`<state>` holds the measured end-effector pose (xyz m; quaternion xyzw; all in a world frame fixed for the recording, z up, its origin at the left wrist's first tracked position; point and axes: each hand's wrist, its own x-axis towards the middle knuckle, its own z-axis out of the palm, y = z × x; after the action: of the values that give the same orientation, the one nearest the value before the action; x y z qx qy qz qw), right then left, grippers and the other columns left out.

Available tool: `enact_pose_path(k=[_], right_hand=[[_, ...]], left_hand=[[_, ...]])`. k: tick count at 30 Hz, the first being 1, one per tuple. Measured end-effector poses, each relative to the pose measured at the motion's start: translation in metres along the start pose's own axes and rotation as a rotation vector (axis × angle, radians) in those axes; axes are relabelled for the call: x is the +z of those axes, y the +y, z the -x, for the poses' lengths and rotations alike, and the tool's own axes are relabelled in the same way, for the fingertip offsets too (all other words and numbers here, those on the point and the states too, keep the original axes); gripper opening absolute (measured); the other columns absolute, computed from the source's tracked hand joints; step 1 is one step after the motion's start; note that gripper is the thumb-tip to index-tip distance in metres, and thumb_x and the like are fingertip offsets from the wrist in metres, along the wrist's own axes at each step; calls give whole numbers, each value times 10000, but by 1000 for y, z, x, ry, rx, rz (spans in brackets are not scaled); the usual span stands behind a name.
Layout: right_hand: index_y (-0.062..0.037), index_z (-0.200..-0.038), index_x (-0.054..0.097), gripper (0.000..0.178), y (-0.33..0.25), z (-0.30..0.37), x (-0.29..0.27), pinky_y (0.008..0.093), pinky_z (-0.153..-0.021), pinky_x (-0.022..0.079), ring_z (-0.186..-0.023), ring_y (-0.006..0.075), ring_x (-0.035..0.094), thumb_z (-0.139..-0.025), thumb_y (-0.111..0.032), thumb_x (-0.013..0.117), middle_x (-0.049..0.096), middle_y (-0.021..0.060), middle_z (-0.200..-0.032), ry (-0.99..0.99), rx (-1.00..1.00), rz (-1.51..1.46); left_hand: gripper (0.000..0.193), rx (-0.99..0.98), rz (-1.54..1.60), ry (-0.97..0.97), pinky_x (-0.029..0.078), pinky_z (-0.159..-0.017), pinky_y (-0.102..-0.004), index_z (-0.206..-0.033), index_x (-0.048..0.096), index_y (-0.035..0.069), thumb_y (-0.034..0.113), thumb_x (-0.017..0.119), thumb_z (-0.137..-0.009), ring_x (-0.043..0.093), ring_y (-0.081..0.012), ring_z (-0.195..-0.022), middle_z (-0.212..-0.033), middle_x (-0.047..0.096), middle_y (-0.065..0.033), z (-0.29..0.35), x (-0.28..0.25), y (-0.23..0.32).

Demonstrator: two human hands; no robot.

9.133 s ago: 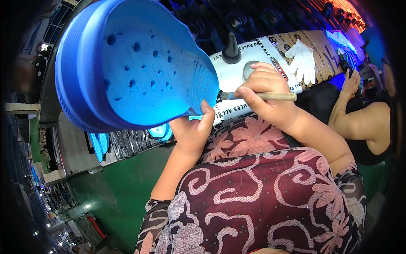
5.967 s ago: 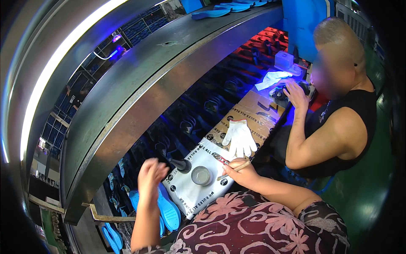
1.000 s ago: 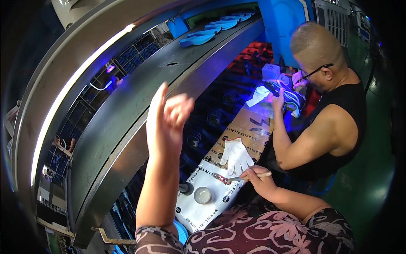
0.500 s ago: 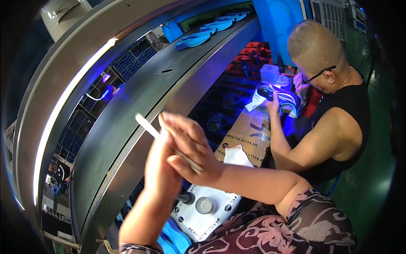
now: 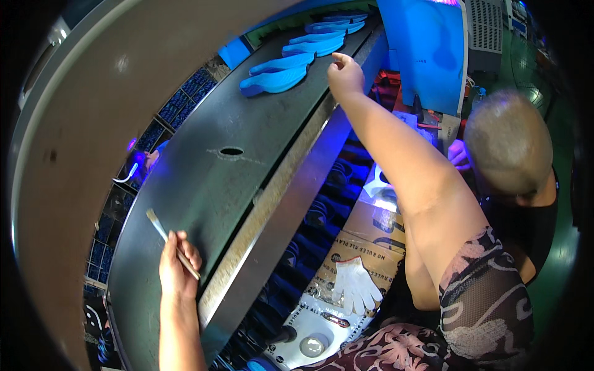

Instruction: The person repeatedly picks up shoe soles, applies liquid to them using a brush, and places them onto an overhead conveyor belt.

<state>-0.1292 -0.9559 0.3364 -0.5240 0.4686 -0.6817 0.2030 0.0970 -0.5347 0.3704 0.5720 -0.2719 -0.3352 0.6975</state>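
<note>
My left hand point(image 5: 178, 263) is closed around the slim handle of a brush point(image 5: 158, 224); its bristles point up and away over the dark conveyor belt point(image 5: 198, 204). My right arm stretches far forward across the metal edge. At its end, my right hand point(image 5: 345, 75) hovers by the belt's near side, index finger extended and the others partly bent and hidden, with nothing visible in it. Closest to it are light-blue shoe soles point(image 5: 314, 43), which lie in a row on the belt. A nearer pair of blue soles point(image 5: 275, 81) rests to the left.
Below the belt's metal rail point(image 5: 272, 247), a cardboard-topped surface point(image 5: 371, 238) bears a white glove point(image 5: 357, 285) and a small round cup point(image 5: 312, 345). A co-worker point(image 5: 510, 154) sits close on the right, near my forearm. A blue panel point(image 5: 427, 55) stands beyond.
My hands, together before, have parted: the left moved down left with the brush, the right reached far forward toward the soles. The view has shifted and the soles appear nearer. The co-worker's head is lower.
</note>
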Motion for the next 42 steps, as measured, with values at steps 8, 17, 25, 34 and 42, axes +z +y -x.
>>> enact_pose_path(k=[8, 17, 25, 34, 42], right_hand=[[-112, -1170, 611, 412, 50, -94, 38, 331, -823, 487, -921, 220, 644, -775, -213, 669, 675, 89, -1012, -297, 27, 230], [-111, -1261, 549, 625, 87, -145, 103, 362, -960, 435, -1121, 291, 561, -718, -369, 721, 586, 154, -1211, -670, -5, 341], [-159, -1100, 667, 470, 63, -145, 101, 379, -895, 470, -1037, 279, 608, -720, -433, 706, 637, 104, -1127, -698, -9, 573], [-167, -977, 712, 339, 78, -153, 113, 385, -853, 485, -952, 284, 639, -759, -424, 675, 676, 100, -1010, -622, 55, 416], [-125, -888, 703, 338, 76, -147, 96, 421, -771, 494, -864, 317, 640, -844, -428, 558, 669, 125, -926, -120, 10, 380]], left_hand=[[291, -113, 88, 72, 371, -374, -244, -959, 552, 60, 315, 414, -977, 470, -144, -459, -578, 493, -33, -12, -3, 0], [297, -140, -6, -60, 382, -351, -245, -1010, 555, 53, 314, 417, -975, 482, -162, -440, -599, 495, -60, -24, -10, -2], [329, -101, -4, -152, 409, -330, -271, -1097, 542, 28, 310, 446, -958, 503, -189, -415, -652, 549, -101, -26, -38, -8], [330, -134, 42, -68, 430, -339, -276, -1133, 524, 27, 300, 451, -961, 538, -208, -442, -683, 578, -135, -31, -37, -8], [353, -169, -65, -125, 428, -343, -260, -1163, 496, 35, 321, 450, -962, 570, -217, -480, -764, 612, -180, -37, -13, -2]])
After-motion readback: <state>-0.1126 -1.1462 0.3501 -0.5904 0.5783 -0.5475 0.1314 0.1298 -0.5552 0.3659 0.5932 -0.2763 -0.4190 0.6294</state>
